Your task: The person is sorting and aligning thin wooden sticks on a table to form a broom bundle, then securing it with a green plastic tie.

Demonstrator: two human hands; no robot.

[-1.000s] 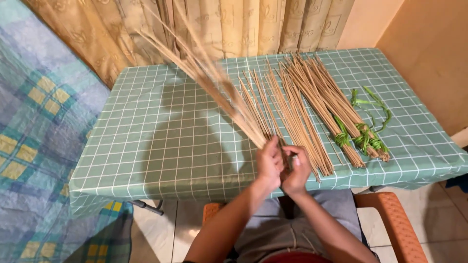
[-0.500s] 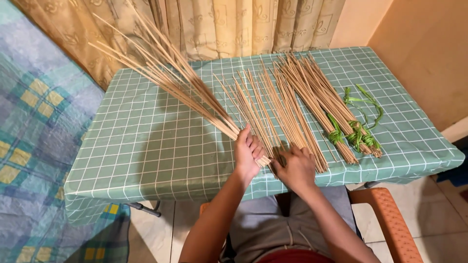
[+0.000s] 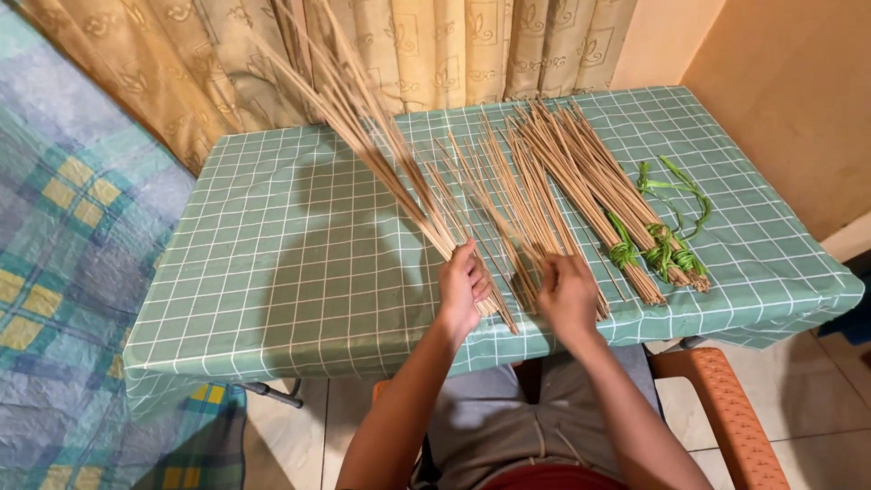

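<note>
My left hand [image 3: 464, 286] grips the lower end of a fan of thin tan sticks [image 3: 358, 118], which rises off the table and spreads toward the curtain. My right hand [image 3: 567, 292] rests palm down on loose sticks [image 3: 508, 200] lying on the green checked tablecloth [image 3: 299, 263], fingers spread a little, pinching at one or two of them. To the right lie bundles of sticks [image 3: 599, 191] tied near their ends with green ribbon [image 3: 658, 249].
A loose green ribbon [image 3: 680, 186] lies by the bundles. A beige patterned curtain [image 3: 408, 45] hangs behind the table. A blue and yellow plaid cover [image 3: 63, 227] lies at the left. I sit on an orange chair [image 3: 726, 399]. An orange wall [image 3: 789, 100] stands at right.
The raised fan of sticks has swung from low and leftward back up toward the curtain. My two hands, together a second ago, are now apart, with the right one on the loose sticks.
</note>
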